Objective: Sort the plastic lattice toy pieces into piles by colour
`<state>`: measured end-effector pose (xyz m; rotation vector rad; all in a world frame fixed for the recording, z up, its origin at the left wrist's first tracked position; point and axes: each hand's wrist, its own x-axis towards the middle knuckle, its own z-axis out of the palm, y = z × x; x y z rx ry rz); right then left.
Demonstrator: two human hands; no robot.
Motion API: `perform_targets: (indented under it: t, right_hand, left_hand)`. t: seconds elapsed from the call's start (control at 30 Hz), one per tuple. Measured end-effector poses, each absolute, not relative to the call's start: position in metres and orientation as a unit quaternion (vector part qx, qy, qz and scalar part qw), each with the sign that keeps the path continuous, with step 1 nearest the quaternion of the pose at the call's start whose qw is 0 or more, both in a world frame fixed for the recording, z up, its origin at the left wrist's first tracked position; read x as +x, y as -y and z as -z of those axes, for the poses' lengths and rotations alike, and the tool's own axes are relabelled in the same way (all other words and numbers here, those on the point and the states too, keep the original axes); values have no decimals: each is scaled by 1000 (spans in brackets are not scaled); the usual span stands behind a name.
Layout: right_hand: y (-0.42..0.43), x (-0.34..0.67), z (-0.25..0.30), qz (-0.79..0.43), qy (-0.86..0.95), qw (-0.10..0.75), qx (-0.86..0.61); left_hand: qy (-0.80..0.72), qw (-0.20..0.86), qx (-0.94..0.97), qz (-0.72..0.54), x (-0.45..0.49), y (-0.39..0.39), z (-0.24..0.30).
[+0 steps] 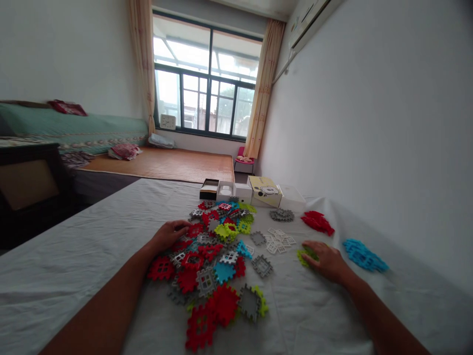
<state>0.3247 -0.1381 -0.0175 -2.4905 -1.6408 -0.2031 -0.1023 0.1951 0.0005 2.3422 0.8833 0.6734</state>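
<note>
Curving over lime-green pieces (301, 258) to the right of the mixed heap (210, 252), the right hand (327, 260) has its thumb set apart from its bent fingers; whether it grips one cannot be told. At the heap's left edge, the left hand (170, 234) reaches in with fingers extended close together, their tips by a red piece; whether they pinch anything is also unclear.

The heap itself is a jumble of flat, plastic-looking pieces with notched, toothed edges, some solid, others pierced like window frames, in red, grey, white, blue and lime. Just right of it lie two loose grey pieces (262, 266) and a spread of thin white lattice squares (279, 240). Farther right of the heap sit a grey pile (281, 215), a glossy red pile (318, 222) and a blue pile (365, 255). Beyond the heap stands a pale yellow printed box (266, 191). Beneath the heap, softly creased whitish cloth (111, 222) spreads out.
</note>
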Motion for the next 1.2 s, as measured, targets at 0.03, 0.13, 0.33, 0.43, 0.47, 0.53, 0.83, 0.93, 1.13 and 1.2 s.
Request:
perform_targets:
  t: [0.03,0.13,0.33,0.43,0.47,0.53,0.83,0.93,1.13,1.2]
  right_hand:
    - [143,328,19,64,541,78,-835]
    - [158,341,20,70,524,77,-845]
    - [130,307,-2,92,594,132,-788]
    - [91,267,-18,69,676,151,-718]
    - [77,255,-21,69,695,150,-700]
    - [54,238,-23,74,721,139,-675]
    - [23,212,-1,149,723,106,-666]
    - [22,229,-12,187,679,142,-695]
    - [-6,318,-38,99,479,259,-832]
    - [-17,334,-37,76,473,251,-841]
  left_hand:
    - [-328,272,870,-249,-102,-195,-1]
    - [-326,274,870,-249,-102,-195,-1]
    - [-329,271,869,-250,-101,-198,3]
    - [-327,274,869,-250,-102,-200,6]
    - [-327,276,868,-251,-102,-200,6]
    - [-326,281,867,-250,-103,-201,7]
    - [-324,286,866,-251,-103,-202,9]
    - [-324,284,868,-246,-103,-203,10]
    - [-329,286,864,-251,-103,-205,13]
    - [-331,292,861,-254,-102,-205,13]
